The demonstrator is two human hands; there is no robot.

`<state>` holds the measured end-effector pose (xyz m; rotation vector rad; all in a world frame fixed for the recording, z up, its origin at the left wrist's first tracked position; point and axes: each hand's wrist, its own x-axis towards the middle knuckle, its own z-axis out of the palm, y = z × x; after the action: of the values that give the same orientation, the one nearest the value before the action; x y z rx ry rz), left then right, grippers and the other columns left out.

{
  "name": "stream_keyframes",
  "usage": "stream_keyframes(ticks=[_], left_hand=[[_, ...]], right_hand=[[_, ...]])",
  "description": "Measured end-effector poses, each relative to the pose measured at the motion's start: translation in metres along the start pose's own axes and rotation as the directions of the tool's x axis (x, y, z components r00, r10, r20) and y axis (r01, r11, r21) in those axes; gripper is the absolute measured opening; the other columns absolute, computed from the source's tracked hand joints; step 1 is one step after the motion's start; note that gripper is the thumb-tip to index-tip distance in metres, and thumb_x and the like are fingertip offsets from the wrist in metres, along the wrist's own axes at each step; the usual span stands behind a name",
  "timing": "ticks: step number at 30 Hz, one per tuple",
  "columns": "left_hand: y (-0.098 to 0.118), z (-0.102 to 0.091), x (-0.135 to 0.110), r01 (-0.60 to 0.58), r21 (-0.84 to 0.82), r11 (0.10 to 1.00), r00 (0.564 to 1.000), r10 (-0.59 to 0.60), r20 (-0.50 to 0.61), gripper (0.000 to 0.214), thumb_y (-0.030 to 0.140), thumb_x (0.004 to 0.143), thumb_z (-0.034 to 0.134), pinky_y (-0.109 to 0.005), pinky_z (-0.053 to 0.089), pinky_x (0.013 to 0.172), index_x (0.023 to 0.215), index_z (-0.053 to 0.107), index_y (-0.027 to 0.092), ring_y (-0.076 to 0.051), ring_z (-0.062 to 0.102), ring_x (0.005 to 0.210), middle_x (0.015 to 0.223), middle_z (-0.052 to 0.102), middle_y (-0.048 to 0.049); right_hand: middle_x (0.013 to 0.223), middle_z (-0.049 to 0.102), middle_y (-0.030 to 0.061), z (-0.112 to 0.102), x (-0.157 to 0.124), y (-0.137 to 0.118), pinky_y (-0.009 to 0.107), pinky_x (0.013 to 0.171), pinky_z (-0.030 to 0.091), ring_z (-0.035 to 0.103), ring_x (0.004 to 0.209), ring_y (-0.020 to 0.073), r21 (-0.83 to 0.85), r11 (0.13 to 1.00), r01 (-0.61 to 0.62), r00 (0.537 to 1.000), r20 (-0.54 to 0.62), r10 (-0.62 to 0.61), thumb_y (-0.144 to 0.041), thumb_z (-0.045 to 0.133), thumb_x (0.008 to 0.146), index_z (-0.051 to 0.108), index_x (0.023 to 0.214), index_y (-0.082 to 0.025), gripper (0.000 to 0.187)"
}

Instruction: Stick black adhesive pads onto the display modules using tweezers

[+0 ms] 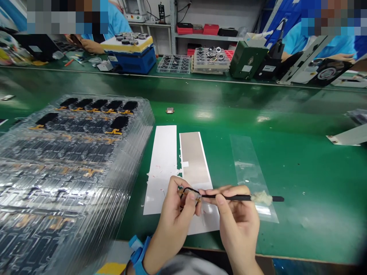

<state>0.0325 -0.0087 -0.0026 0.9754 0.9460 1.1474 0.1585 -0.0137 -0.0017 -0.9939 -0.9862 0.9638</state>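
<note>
The left hand (pixel 174 219) pinches a small dark part (pixel 187 194), its fingers (pixel 175 186) clenched around it. The right hand (pixel 237 217) grips black tweezers (pixel 229 198), with their tip at that part and a cotton tuft (pixel 261 198) wound near the far end. A blue wrist strap (pixel 139 254) circles the left wrist. Just beyond the fingers lies a silver-faced sheet (pixel 193 158), with a white sheet (pixel 160 168) beside it to the left and a clear film (pixel 246 172) to the right. Further left, stacked clear trays (pixel 71 160) hold black parts with orange ribbons. A small metal piece (pixel 170 110) lies beyond, on the green table (pixel 304 217). Far off stands a blue machine (pixel 132 57).
</note>
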Motion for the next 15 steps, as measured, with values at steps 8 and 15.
stream_keyframes(ticks=[8,15], left_hand=[[-0.001,-0.003,-0.002,0.033,0.18,0.983,0.999,-0.035,0.011,0.017,0.032,0.102,0.051,-0.021,0.039,0.055,0.096,0.036,0.027,-0.012,0.046,0.058,0.064,0.048,0.0084],[0.008,0.011,-0.006,-0.124,0.59,0.798,0.946,-0.084,0.312,0.016,0.033,0.107,0.032,-0.031,0.043,0.061,0.107,0.046,0.026,-0.019,0.06,0.068,0.096,0.067,-0.0062]], right_hand=[[0.096,0.07,0.0027,-0.042,0.01,-0.013,0.031,0.08,0.066,0.078,0.092,0.0218,-0.056,0.998,-0.016,0.982,-0.191,0.005,-0.02,0.069,0.091,0.063,0.094,-0.023,0.008],[0.092,0.063,0.0007,-0.088,0.006,-0.013,0.021,0.076,0.065,0.078,0.081,0.0162,-0.322,0.943,-0.09,0.995,-0.063,0.073,-0.018,0.073,0.086,0.069,0.084,-0.02,0.005]])
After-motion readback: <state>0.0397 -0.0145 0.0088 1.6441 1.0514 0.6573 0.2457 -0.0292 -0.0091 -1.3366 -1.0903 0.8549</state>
